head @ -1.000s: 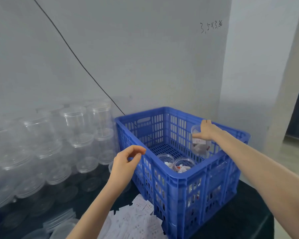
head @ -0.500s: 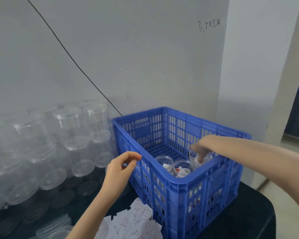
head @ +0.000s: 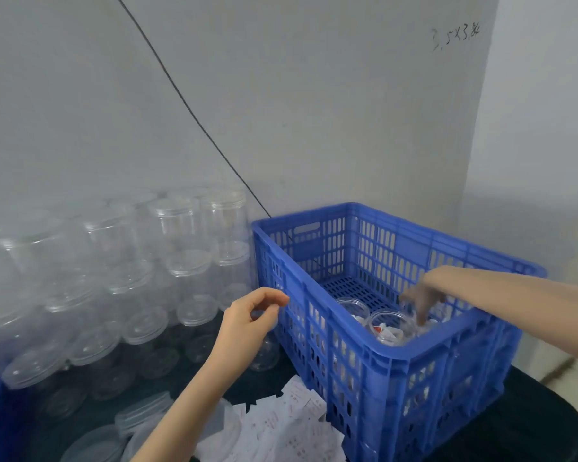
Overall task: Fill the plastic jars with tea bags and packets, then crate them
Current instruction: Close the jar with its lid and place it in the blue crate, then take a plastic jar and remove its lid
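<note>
A third filled clear plastic jar (head: 431, 320) has been lowered since a second ago into the blue slatted plastic crate (head: 397, 368), at its near right corner. The right hand (head: 422, 300) is blurred over it, grip indeterminable. The left hand (head: 247, 323) hovers loosely curled, empty, beside the crate's left wall. Crating progresses; empty clear lidded jars (head: 121, 281) remain stacked along the bench's left edge.

Inside the blue crate (head: 397, 378), the right hand (head: 422, 300) is smeared by motion, so whether its fingers (head: 421, 315) touch or hold anything cannot be told. The filled jars (head: 389, 326) below it are half hidden by the crate's near wall, and their number is unclear. Left of the crate, the stacked clear jars (head: 121, 281) blur together. The white packets (head: 281, 428) in front of the crate run off the bottom edge.
</note>
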The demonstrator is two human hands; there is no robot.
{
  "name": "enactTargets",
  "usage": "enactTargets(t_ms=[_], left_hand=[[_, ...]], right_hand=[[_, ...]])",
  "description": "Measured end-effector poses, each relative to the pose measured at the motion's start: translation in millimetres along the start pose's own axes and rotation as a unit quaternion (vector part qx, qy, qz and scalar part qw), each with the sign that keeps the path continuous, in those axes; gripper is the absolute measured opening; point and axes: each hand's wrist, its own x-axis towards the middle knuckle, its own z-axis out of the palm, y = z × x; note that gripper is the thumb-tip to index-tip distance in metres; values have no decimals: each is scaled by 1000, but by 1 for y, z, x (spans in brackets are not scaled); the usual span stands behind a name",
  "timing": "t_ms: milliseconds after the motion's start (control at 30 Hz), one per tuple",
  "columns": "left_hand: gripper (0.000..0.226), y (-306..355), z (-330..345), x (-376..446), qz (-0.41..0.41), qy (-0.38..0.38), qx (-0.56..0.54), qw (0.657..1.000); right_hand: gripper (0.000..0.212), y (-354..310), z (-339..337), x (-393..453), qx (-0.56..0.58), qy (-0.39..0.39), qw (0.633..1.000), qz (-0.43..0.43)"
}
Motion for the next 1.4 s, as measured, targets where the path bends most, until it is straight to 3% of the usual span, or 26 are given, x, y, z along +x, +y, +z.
enactTargets(t_ms=[100,200,300,433,500,600,733,833,933,1067,1200,1400], left_hand=[[31,-5,-12,-3,-1,-6,14,1000],[33,-9,-27,-6,-4,4,19,1000],[33,-14,-41,-11,-16,22,5,1000],[36,-20,-56,-23,-41,42,18,998],[36,-20,-63,-29,-49,50,26,997],[35,-21,-75,-38,-60,65,31,996],[32,-25,-87,-47,-74,63,47,994],[33,-30,-98,-56,-74,64,60,993],[33,-37,-106,-66,-81,62,70,992],[30,-48,-119,-80,-86,52,85,991],[27,-56,-132,-88,-95,59,94,989],[31,-58,-138,-97,-101,47,112,987]], right_hand=[[82,-13,-10,-12,11,57,998,-15],[64,-31,-30,-39,-65,187,979,-44],[48,-56,-54,-75,-35,320,939,-119],[38,-118,-69,-126,103,443,860,-233],[28,-158,-65,-144,121,447,846,-264],[32,-217,-50,-152,28,394,886,-242],[24,-272,-33,-115,-64,258,947,-179],[39,-290,-21,-73,-13,217,964,-151],[66,-293,6,-38,67,275,952,-114],[83,-301,43,-4,62,371,921,-106],[77,-311,57,5,125,445,879,-117],[66,-311,60,2,208,471,837,-183]])
